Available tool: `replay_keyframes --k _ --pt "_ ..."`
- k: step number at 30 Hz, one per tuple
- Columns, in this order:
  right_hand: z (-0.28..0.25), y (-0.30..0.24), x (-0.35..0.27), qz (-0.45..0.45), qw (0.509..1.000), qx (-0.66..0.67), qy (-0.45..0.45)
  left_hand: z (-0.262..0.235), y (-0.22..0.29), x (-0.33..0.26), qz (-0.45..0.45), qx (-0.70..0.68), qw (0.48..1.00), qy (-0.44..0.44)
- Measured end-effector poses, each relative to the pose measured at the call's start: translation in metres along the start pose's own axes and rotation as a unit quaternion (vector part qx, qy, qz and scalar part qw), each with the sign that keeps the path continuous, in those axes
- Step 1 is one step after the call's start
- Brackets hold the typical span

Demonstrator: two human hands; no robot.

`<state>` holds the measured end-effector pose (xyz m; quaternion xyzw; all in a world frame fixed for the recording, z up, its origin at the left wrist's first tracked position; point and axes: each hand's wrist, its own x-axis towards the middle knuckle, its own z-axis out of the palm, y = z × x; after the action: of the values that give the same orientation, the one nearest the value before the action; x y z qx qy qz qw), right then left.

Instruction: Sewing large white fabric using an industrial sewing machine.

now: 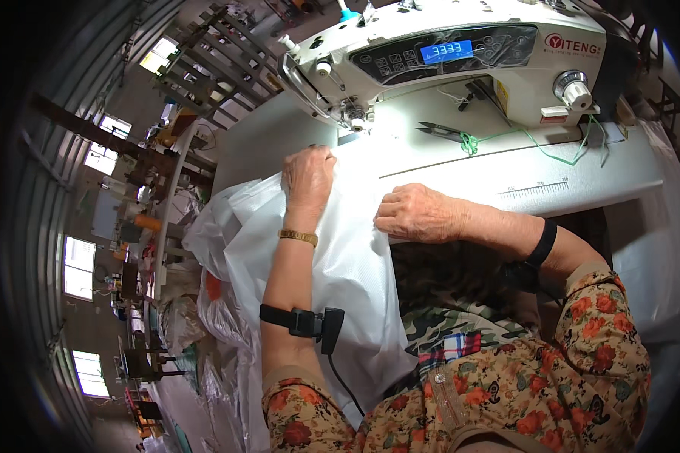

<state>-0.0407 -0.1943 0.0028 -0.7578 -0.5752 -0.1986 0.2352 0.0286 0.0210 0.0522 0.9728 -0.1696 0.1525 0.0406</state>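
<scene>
A large sheet of thin white fabric (347, 279) spreads over the sewing machine's bed and hangs down over my lap. My left hand (310, 177), fingers curled, grips the fabric just in front of the needle area. To its right, my right hand (419, 214) is closed on the fabric's right edge near the front of the table. The white sewing machine (400, 83) stands beyond both hands, its lit needle area (355, 124) close above my left fingertips. Glare washes out the cloth there, so the stitching spot cannot be made out.
Thread snips (442, 132) tied with green cord (533, 141) lie on the machine bed under the arm. A handwheel-like knob (574, 92) sits at the right. Crumpled translucent sheeting (223, 340) hangs at the left. Racks and workbenches stand farther left.
</scene>
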Motion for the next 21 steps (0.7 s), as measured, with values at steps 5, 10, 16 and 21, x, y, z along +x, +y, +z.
replay_keyframes --k 5,10,16,21 --pt "0.003 -0.001 0.004 -0.01 1.0 0.004 -0.008 0.014 -0.019 0.002 -0.034 0.026 0.998 -0.036" --pt "0.001 -0.004 0.0 -0.01 1.0 -0.011 0.009 0.007 0.013 0.013 0.051 0.116 0.992 0.028" --pt "0.001 -0.008 0.003 -0.01 1.0 -0.017 0.015 0.03 0.036 -0.011 0.103 0.091 0.99 0.02" --pt "0.002 -0.006 0.002 -0.015 1.0 -0.019 0.007 0.035 0.027 -0.012 0.099 0.025 0.994 0.026"
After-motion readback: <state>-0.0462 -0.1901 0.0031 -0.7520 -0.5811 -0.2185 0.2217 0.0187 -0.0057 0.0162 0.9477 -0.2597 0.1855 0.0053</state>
